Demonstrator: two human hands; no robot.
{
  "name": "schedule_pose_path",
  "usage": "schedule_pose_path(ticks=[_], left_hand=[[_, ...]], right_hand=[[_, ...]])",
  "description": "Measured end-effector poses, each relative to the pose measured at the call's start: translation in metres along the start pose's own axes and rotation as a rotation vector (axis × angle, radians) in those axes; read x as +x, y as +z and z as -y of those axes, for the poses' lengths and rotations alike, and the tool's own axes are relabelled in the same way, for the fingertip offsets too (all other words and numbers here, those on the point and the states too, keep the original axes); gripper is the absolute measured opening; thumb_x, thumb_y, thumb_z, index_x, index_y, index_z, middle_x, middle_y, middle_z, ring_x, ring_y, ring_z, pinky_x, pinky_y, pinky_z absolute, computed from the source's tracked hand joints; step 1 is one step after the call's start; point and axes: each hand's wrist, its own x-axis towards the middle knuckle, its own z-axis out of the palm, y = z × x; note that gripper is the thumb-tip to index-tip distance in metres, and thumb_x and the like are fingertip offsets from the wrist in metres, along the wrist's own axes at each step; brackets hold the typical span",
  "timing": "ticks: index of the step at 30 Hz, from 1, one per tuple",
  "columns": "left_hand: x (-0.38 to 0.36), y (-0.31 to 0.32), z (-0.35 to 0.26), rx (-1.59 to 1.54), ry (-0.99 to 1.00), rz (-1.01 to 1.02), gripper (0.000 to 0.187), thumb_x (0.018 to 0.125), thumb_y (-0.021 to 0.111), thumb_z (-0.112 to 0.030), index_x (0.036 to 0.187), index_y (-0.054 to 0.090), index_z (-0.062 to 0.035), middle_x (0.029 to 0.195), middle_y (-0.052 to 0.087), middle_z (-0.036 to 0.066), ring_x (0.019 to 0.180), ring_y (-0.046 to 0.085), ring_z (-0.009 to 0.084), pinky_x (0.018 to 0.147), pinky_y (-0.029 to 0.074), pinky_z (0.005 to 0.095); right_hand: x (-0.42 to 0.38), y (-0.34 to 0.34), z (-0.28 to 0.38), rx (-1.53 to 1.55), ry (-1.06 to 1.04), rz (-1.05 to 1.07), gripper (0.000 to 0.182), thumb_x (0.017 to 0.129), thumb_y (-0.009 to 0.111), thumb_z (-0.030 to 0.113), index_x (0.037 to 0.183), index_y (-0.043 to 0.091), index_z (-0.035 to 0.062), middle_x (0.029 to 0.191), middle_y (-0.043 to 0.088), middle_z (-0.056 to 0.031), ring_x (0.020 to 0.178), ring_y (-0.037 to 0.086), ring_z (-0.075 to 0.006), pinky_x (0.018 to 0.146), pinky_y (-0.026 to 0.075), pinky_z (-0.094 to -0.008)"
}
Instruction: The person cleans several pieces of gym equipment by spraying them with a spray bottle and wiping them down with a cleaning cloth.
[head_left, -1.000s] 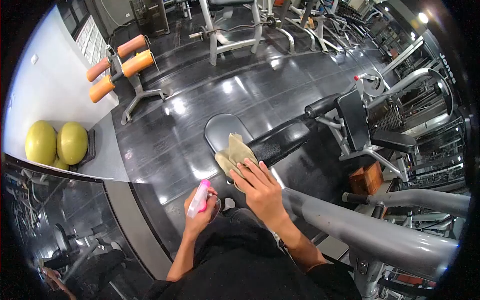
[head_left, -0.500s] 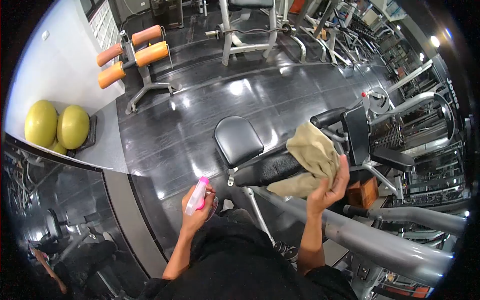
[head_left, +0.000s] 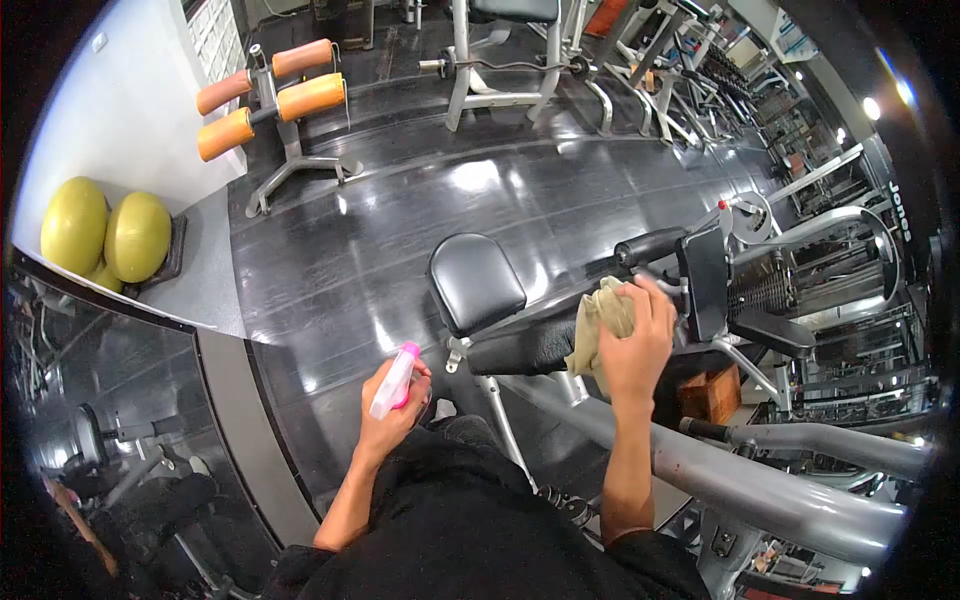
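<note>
My left hand (head_left: 384, 424) is closed around a spray bottle (head_left: 395, 383) with a clear whitish head and pink parts, held close in front of my body. The bottle's lower part is hidden by the hand and the angle. In my right hand (head_left: 640, 350) is a bunched khaki cloth (head_left: 588, 348), gripped between fingers and thumb. That cloth overlaps the long black bench pad (head_left: 524, 346) of a machine in this view. Left of it sits a rounded black seat pad (head_left: 474, 283).
A thick grey machine tube (head_left: 770, 486) runs along my right side, near a wooden box (head_left: 712, 392). Orange padded rollers (head_left: 311, 97) on a stand and yellow exercise balls (head_left: 137, 237) are at the left. A mirror (head_left: 110, 420) lies at the lower left.
The cloth, spread and hanging loose before, is now bunched up under my right hand, which has moved a little up and turned palm down. My left hand still holds the bottle.
</note>
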Motion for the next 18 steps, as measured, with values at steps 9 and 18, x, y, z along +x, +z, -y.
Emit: schedule_pose_path(ticks=[9, 18], left_hand=[[-0.002, -0.015, 0.011, 0.026, -0.029, 0.037, 0.017, 0.087, 0.063, -0.001, 0.103, 0.058, -0.0001, 0.095, 0.063, 0.006, 0.069, 0.059, 0.0091, 0.062, 0.051, 0.0243], [0.004, -0.014, 0.008, 0.024, 0.033, 0.03, 0.012, 0.086, 0.065, -0.001, 0.097, 0.059, -0.002, 0.071, 0.059, 0.001, 0.057, 0.055, 0.0054, 0.052, 0.044, 0.0218]], right_hand=[[-0.023, 0.002, 0.001, -0.112, -0.03, 0.051, 0.066, 0.073, 0.076, 0.027, 0.132, 0.049, 0.0132, 0.142, 0.034, -0.0243, 0.133, 0.034, -0.0431, 0.11, 0.031, -0.0496], [-0.036, 0.037, 0.034, -0.219, -0.451, 0.166, 0.047, 0.074, 0.06, 0.002, 0.121, 0.061, 0.0104, 0.127, 0.054, -0.0172, 0.124, 0.049, -0.0342, 0.108, 0.038, -0.046]])
